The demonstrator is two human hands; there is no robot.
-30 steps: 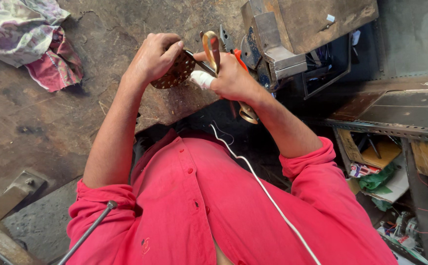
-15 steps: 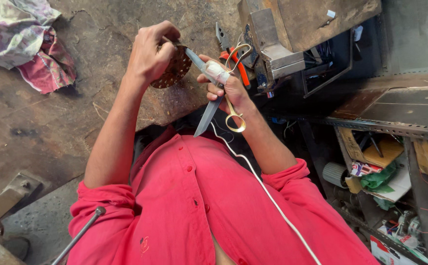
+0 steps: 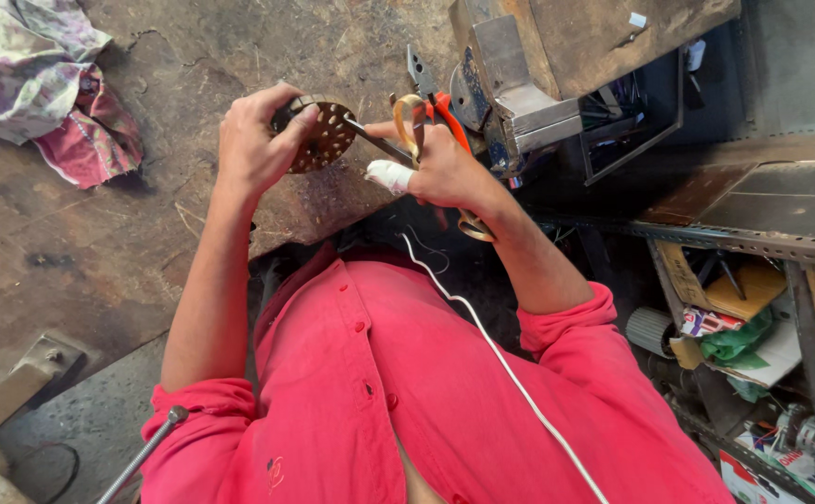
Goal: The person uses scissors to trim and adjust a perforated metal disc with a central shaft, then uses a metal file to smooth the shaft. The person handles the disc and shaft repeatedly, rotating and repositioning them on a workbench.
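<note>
Fingers of left hand (image 3: 256, 149) gripping perforated round disc (image 3: 322, 136), right hand (image 3: 445, 168) clasping scissors (image 3: 407, 140), colourful packages (image 3: 720, 336) lower right.

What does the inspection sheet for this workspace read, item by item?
Surface: worn, stained brown workbench.
Job's things: round perforated brown metal disc; gold-handled scissors, blade tip at the disc.
Clutter: crumpled patterned rag; orange-handled tool.
Hands: left hand in a grip on the disc; right hand, one finger bandaged, in a grip on the scissors.
Cables: thin white cord over the red shirt.
Surroundings: grey metal vise; shelves of boxes.
</note>
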